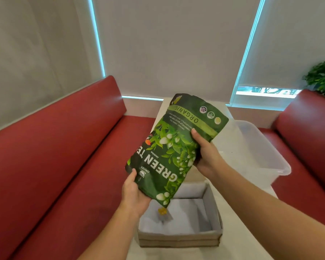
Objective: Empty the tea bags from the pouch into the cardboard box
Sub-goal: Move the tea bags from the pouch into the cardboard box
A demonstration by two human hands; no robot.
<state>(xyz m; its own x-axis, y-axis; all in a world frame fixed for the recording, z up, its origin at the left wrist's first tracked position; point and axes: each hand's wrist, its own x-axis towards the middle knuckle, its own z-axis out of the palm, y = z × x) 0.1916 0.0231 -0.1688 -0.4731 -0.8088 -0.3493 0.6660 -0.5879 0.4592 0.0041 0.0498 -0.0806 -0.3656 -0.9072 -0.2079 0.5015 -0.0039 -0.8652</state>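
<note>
White table (242,241) between red bench seats (64,147), roller blinds (167,44) behind.

- Pouch (176,147): green tea, inverted and tilted, print upside down, mouth lowest.
- Left hand (134,196): grips the pouch's lower edge by the mouth, thumb on the printed face, fingers curled behind it and hidden.
- Right hand (206,156): clamps the upper side edge, thumb on the print, fingers wrapped behind.
- Tea bag (162,212): yellow tag, blurred, just below the mouth and beside the left fingers, over the box opening.
- Cardboard box (180,239): open, white-lined, directly under both hands.
- Clear plastic tub (261,147): beyond the right fingers.
- Plant (323,76): far right.
</note>
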